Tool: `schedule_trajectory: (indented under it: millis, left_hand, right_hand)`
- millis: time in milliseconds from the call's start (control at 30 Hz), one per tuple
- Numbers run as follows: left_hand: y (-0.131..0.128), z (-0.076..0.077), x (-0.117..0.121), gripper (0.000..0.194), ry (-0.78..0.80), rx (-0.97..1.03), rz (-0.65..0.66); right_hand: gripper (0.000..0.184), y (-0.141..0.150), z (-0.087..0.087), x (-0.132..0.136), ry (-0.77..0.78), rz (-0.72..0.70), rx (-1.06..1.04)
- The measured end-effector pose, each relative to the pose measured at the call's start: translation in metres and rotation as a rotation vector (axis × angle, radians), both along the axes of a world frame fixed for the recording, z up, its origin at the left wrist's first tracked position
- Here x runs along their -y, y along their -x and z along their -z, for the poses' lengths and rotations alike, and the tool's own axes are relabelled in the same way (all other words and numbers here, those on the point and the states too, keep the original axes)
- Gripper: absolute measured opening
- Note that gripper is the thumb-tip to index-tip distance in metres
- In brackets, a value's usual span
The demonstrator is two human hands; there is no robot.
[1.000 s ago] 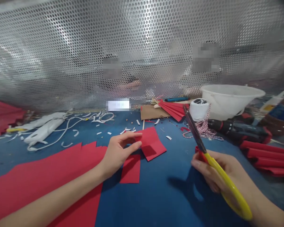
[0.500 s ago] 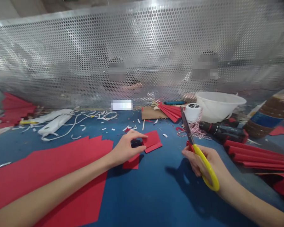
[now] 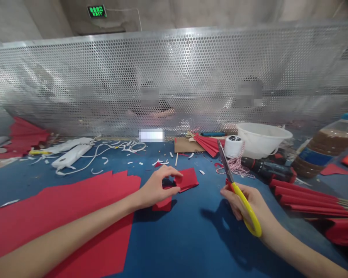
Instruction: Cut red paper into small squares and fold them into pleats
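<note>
My left hand (image 3: 159, 186) hovers by a small stack of red paper pieces (image 3: 188, 179), its thumb and fingers apart around the stack's left side. Whether the fingertips touch the paper I cannot tell. Another small red piece (image 3: 163, 204) lies beneath this hand, partly hidden by it. In my right hand (image 3: 246, 200) is a pair of scissors (image 3: 247, 206) with yellow and red handles, blades pointing up and away from me. The blades look closed. Large red paper sheets (image 3: 84, 216) lie under my left forearm.
A perforated metal screen (image 3: 185, 77) rises behind the blue table (image 3: 174, 247). To the right are a white bowl (image 3: 262, 141), string (image 3: 234, 168), a power drill (image 3: 268, 168), a bottle of brown liquid (image 3: 321, 144) and pleated red paper (image 3: 304, 197). A white power strip (image 3: 72, 156) lies left.
The view has tipped upward, bringing an exit sign into sight. The top red piece lies more squarely over the one below it. Both hands keep nearly the same pose.
</note>
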State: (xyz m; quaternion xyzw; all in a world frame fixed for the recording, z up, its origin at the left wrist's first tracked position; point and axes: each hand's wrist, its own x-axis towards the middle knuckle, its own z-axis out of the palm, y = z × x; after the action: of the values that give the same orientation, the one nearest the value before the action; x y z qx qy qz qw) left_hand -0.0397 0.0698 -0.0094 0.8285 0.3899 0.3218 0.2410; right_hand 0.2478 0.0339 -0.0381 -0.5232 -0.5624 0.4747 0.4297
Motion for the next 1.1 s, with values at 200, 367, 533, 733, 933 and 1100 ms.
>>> schedule_trajectory:
  millis: [200,367,533,733,933,1100]
  left_hand:
    - [-0.002,0.006,-0.004,0.016,-0.023,-0.108,-0.05]
    - [-0.004,0.008,-0.003,0.019,-0.072,-0.166,-0.092]
    - [-0.008,0.009,0.001,0.051,-0.182,-0.303,-0.126]
    - [-0.014,0.007,0.004,0.027,-0.224,-0.393,-0.137]
    - [-0.017,0.007,-0.001,0.026,-0.236,-0.407,-0.129]
    - [-0.019,0.009,-0.007,0.026,-0.232,-0.396,-0.114]
  right_hand:
    - [0.042,0.001,-0.003,0.003,0.006,0.004,0.02]
    - [0.038,0.004,-0.011,0.007,0.017,-0.017,0.04]
    - [0.039,0.005,-0.012,0.007,0.02,-0.015,0.062]
    - [0.038,0.005,-0.012,0.008,0.019,-0.029,0.081]
    - [0.038,0.008,-0.017,0.01,0.002,-0.047,0.117]
    - [0.034,0.015,-0.018,0.02,-0.125,0.076,0.257]
